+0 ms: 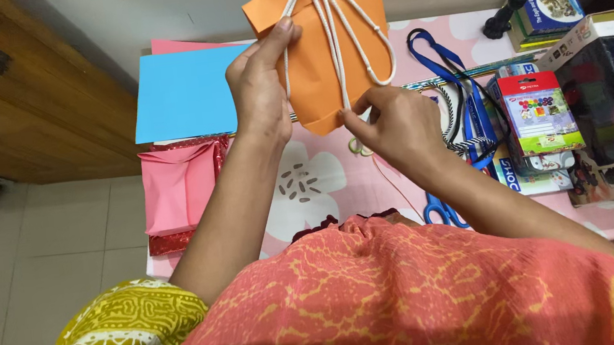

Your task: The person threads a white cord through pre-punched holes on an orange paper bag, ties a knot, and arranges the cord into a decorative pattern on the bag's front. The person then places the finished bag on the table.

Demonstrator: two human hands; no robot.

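- Orange paper bag (323, 47) is held up in the air over the pink flowered table (323, 178), its bottom fold pointing down; it looks already folded into shape, so the paper part seems done.
- Farther left, flat on the table, lie a blue paper sheet (186, 94) and a pink folded bag (178, 187) on red glitter paper — that one looks made, but shows no cord.
- Left hand (258, 85) pinches the orange bag's left edge and one strand of cord between thumb and fingers.
- White cord (340, 22) hangs in loops down the front, bunched in a knot at the top — the handle seems attached, though whether it is secured I cannot tell.
- Right hand (394, 124) grips the lower corner, fingers closed on paper and cord end.
- Right of the hands, blue ribbon (458, 78), blue-handled scissors (441, 211) and boxes (608, 107) lie on the table.
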